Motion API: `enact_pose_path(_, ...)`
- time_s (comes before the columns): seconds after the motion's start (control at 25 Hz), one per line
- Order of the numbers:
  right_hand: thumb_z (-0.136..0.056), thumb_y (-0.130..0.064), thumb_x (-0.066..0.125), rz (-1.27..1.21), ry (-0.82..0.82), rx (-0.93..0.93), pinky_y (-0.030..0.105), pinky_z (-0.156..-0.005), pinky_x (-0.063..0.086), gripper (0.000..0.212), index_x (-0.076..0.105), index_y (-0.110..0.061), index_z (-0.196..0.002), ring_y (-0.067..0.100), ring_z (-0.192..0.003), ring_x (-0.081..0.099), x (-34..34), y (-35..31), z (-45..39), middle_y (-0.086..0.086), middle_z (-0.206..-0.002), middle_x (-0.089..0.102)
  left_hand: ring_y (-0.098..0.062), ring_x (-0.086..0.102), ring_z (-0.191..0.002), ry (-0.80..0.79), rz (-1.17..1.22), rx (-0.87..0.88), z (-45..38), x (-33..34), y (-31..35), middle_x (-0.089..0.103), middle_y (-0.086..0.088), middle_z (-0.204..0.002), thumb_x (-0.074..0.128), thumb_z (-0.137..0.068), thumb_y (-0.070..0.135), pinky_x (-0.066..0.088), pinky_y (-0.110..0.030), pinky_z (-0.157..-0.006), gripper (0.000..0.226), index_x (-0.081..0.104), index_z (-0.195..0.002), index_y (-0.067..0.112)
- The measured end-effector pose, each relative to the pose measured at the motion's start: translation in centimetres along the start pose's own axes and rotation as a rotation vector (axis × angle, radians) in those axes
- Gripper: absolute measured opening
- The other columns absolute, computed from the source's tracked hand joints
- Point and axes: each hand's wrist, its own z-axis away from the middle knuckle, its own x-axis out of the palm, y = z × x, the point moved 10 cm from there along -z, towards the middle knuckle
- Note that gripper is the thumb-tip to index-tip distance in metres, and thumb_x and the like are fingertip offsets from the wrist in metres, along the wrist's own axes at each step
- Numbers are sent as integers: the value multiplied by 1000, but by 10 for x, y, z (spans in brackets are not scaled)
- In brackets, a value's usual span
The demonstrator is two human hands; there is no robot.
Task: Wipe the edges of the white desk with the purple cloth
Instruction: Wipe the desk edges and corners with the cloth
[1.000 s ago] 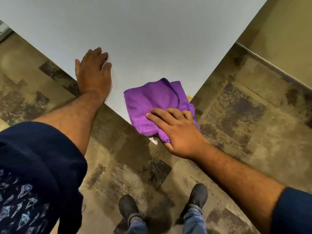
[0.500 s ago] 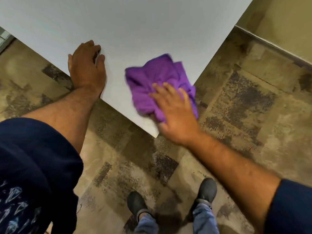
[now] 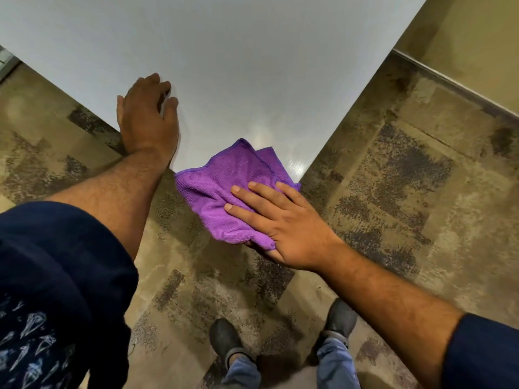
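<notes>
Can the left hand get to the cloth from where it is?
Probably yes. The left hand lies flat on the desk edge, with bare desk between it and the cloth; only the right hand covers part of it.

A single wide-angle camera, worn on the person's head, is looking steeply down and forward. It is sitting close above the near corner of the tabletop (image 3: 252,66), taking in both forearms reaching away from it and, at the bottom edge, the shoes (image 3: 224,341) standing on the floor (image 3: 393,192).

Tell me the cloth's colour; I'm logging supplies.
Purple cloth, clearest in the head view.
</notes>
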Motion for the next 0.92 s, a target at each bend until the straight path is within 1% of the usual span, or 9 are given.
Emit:
enact_pose_path(0.12, -108, -62, 29, -7, 11, -8, 49, -133, 20, 65, 19, -41, -169, 19, -166, 23, -2, 1, -2, -8, -179, 21, -15, 45, -151, 12, 0, 5, 0, -1, 3, 57, 4, -156, 53, -104, 32, 18, -49, -131, 40, 66, -140, 21)
enact_pose_path(0.28, -108, -58, 40, -114, 101, 365, 53, -131, 22, 60, 42, -32, -162, 24, -161, 33, -43, 83, -17, -4, -172, 41, -15, 46, -150, 19, 10, 11, 0, -1, 1, 58, 5, -155, 53, -105, 32, 17, -49, -132, 39, 66, -140, 22)
enact_pose_path(0.44, -107, -39, 51, -74, 125, 344, 54, -133, 14, 49, 57, -18, -151, 27, -160, 37, -67, 90, -33, 4, -163, 53, -18, 51, -146, 33, 11, 37, 0, 1, 1, 61, 5, -151, 52, -105, 33, 22, -51, -130, 38, 67, -138, 21)
enact_pose_path(0.52, -106, -20, 52, -305, 239, 369, 45, -131, 23, 38, 65, -14, -141, 14, -148, 49, -77, 87, -26, -2, -148, 65, -18, 51, -146, 41, 7, 41, -2, 1, -1, 62, 5, -150, 51, -105, 33, 21, -51, -130, 38, 67, -138, 22)
enact_pose_path(0.6, -108, -12, 52, -671, 399, 512, 34, -108, 49, 25, 72, -16, -122, 3, -111, 65, -95, 104, -11, -7, -116, 74, -18, 52, -144, 36, 7, 44, -2, 3, -2, 63, 5, -148, 50, -105, 35, 21, -51, -131, 39, 66, -138, 23)
enact_pose_path(0.64, -109, -13, 54, -881, 509, 590, 31, -96, 54, 20, 73, -18, -115, 3, -98, 68, -107, 117, -5, -9, -103, 76, -17, 54, -142, 40, 8, 48, -2, 3, -2, 65, 6, -145, 50, -104, 36, 21, -51, -131, 39, 66, -138, 23)
enact_pose_path(0.76, -108, -11, 57, -1411, 847, 613, 30, -90, 60, 15, 72, -13, -108, 10, -92, 77, -149, 153, 5, -6, -89, 82, -15, 56, -138, 58, 20, 51, -1, 0, -2, 66, 6, -139, 49, -104, 35, 18, -46, -132, 37, 66, -135, 23)
enact_pose_path(0.84, -105, -12, 61, -1391, 965, 498, 33, -96, 59, 13, 71, -8, -112, 14, -100, 77, -190, 169, 7, -5, -96, 83, -15, 54, -140, 61, 24, 43, -1, 0, -3, 66, 5, -139, 50, -104, 34, 15, -46, -132, 36, 66, -135, 23)
enact_pose_path(0.92, -104, -21, 63, -1094, 885, 417, 31, -100, 57, 22, 73, -11, -121, 8, -109, 73, -218, 168, -1, -15, -108, 81, -17, 53, -142, 58, 22, 41, -2, 2, -2, 66, 5, -141, 50, -105, 33, 14, -48, -133, 36, 65, -136, 23)
